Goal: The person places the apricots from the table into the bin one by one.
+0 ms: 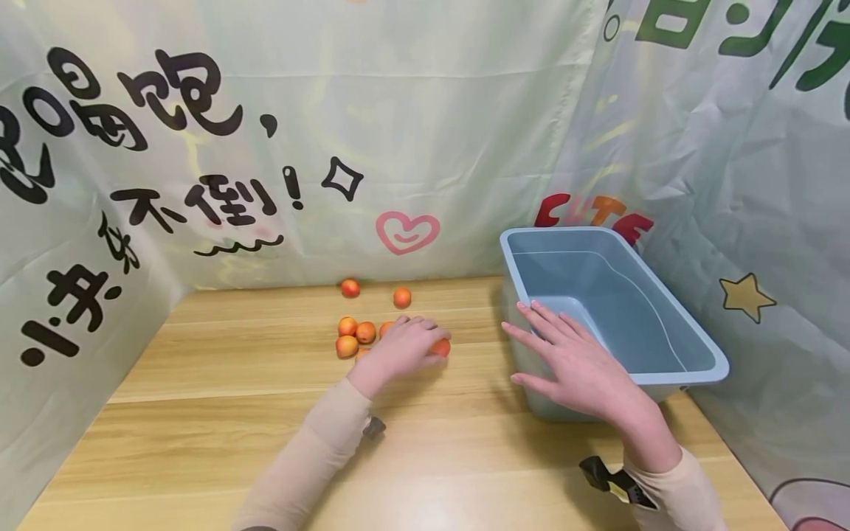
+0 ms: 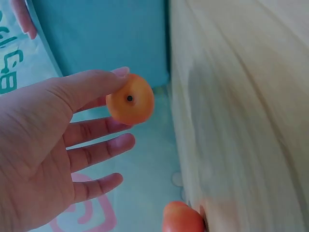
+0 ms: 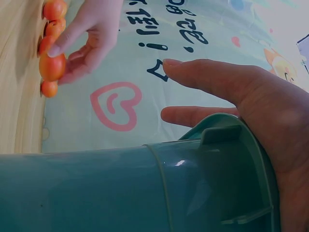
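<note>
While pinching fruit (image 2: 130,99) with left hand (image 1: 403,349), seemingly off table (image 1: 199,428) | left of tub (image 1: 631,324), at right edge of loose fruits (image 1: 365,332) | round, no long axis | with right hand (image 1: 578,361) nearer tub, by its near-left rim, fingers apart, gripping nothing

Smooth plastic bin (image 1: 624,310), wood-grained tabletop (image 1: 438,457)

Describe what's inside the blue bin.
The blue bin shows bare inner walls and part of its floor, nothing visible lying there; the right hand and near rim hide the rest.
</note>
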### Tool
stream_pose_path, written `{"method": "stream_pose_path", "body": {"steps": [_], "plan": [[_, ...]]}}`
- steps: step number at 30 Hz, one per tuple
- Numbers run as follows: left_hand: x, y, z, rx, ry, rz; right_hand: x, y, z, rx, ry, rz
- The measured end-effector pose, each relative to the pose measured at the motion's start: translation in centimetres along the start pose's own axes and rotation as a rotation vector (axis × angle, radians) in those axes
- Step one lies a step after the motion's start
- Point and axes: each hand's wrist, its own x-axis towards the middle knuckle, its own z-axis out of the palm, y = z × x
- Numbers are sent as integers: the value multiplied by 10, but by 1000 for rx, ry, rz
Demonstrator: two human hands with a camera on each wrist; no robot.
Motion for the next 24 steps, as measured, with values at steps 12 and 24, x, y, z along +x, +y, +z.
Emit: {"method": "stream_pose_path", "body": {"steps": [12,24], "plan": [[21,7,-13,-97,62,-40,0,0,1,-1,3,-1],[40,14,-29,-163,148,-47,1,0,0,-4,3,-2]]}}
